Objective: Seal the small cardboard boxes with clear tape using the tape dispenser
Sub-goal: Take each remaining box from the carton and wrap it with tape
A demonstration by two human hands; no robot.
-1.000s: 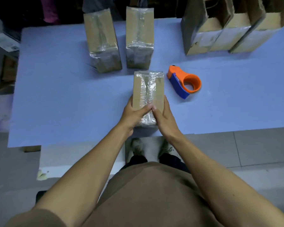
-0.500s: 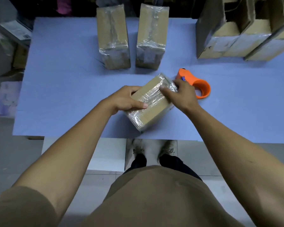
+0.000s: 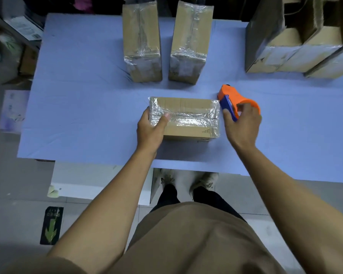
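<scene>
Taped small box point(image 3: 188, 117) lying crosswise mid-table point(image 3: 77, 115), left end gripped by left hand point(image 3: 150, 129). Just right of box, orange tape dispenser point(image 3: 236, 99), right hand point(image 3: 243, 123) apparently closing round it. Behind box, two taped boxes point(image 3: 142, 42) upright; farther right, open cartons point(image 3: 297, 40), contents unclear.

Brown tee point(image 3: 196, 240) — dark trousers point(image 3: 210, 196) (pale shoes point(image 3: 205, 178))

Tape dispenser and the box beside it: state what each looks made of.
Orange and blue tape dispenser: apparently moulded plastic, with smooth, evenly coloured surfaces. Small brown box: matte cardboard, with a glossy, wrinkled clear film, likely tape, along its top and ends.
</scene>
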